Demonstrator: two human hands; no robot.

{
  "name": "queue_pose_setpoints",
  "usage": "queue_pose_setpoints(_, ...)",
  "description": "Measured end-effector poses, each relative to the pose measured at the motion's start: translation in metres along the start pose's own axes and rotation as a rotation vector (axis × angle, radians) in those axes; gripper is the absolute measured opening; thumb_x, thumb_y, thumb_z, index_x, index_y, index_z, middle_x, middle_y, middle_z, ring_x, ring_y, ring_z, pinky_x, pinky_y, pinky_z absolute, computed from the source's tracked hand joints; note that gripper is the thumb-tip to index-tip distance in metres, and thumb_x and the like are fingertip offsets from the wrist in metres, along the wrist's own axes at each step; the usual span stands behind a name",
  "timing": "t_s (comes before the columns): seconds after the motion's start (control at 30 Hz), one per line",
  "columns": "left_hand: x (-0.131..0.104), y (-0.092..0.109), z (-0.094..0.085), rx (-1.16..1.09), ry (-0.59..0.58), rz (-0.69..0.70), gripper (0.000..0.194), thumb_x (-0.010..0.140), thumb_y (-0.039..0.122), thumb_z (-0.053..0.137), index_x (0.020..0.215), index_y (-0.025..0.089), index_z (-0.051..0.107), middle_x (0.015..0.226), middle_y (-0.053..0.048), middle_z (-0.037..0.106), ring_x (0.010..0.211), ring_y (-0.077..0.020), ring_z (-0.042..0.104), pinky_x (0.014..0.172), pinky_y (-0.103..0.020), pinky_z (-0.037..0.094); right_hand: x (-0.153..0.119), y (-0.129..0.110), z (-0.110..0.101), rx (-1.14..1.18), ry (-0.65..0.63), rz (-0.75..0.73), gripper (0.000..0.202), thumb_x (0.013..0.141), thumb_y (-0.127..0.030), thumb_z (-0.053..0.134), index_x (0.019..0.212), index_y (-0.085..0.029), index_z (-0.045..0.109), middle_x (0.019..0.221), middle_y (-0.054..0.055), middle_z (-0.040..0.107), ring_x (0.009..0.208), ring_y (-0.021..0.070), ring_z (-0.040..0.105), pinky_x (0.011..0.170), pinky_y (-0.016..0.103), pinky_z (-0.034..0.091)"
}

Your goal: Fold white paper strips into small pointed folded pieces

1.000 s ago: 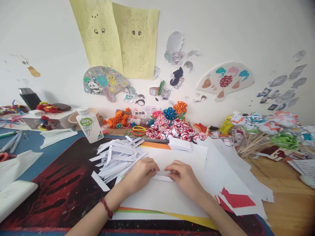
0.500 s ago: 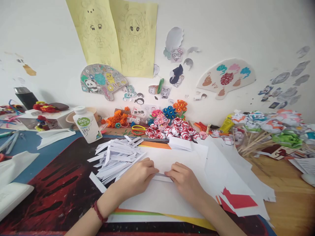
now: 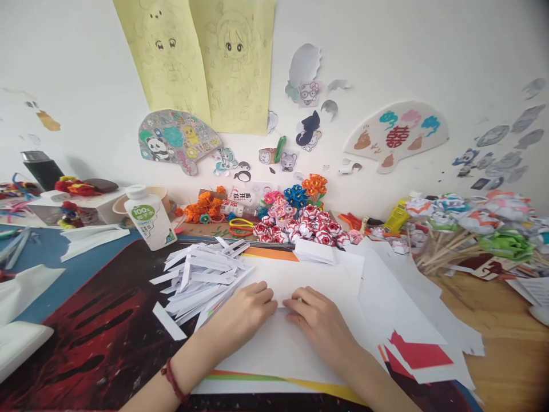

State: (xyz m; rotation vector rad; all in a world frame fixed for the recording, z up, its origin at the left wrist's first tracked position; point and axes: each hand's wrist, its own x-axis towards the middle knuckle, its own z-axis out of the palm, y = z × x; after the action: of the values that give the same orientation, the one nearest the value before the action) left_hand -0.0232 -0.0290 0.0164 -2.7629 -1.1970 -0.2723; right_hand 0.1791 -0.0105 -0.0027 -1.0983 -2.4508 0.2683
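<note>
My left hand point(image 3: 253, 306) and my right hand point(image 3: 315, 315) are close together over the white paper sheets point(image 3: 274, 357), fingers pinched. Between the fingertips shows a sliver of a white paper strip point(image 3: 281, 305); most of it is hidden by the fingers. Left of my left hand lies a loose pile of folded white paper strips point(image 3: 199, 277), one lying apart at its front. A small folded white paper point(image 3: 315, 252) sits at the back of the sheets. Orange, green and yellow sheet edges show beneath the white ones.
A white bottle point(image 3: 150, 220) stands behind the strips. Red-and-white paper flowers point(image 3: 315, 226) line the back by the wall. To the right are more sheets point(image 3: 398, 297), red paper pieces point(image 3: 420, 352) and flowers on sticks point(image 3: 446, 243). A white object point(image 3: 23, 346) lies at left.
The paper strip, earlier seen as a longer band between my hands, is now mostly covered by my fingers. My right fingers have curled and shifted slightly.
</note>
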Motion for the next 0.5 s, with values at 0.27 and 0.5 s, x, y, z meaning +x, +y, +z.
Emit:
queue_pose_setpoints(0.27, 0.0010, 0.0060, -0.0030, 0.018, -0.022, 0.069, 0.015, 0.096, 0.015, 0.043, 0.090, 0.015, 0.058, 0.085, -0.005, 0.058, 0.082, -0.0203, 0.051, 0.067, -0.032, 0.039, -0.0006, -0.0046, 0.0052, -0.088, 0.007, 0.037, 0.015, 0.087, -0.010, 0.058, 0.084, -0.021, 0.068, 0.072, -0.001, 0.057, 0.070, 0.0153, 0.055, 0.062, 0.028, 0.041)
queue_pose_setpoints(0.5, 0.0004, 0.0061, 0.0011, 0.041, -0.024, 0.063, 0.015, 0.095, 0.015, 0.045, 0.087, 0.015, 0.057, 0.081, -0.005, 0.058, 0.078, -0.0201, 0.052, 0.065, -0.032, 0.039, -0.0024, -0.0042, 0.0100, -0.229, 0.029, -0.030, 0.020, 0.089, -0.008, 0.051, 0.079, -0.019, 0.065, 0.071, 0.000, 0.059, 0.069, 0.0163, 0.055, 0.057, 0.030, 0.036)
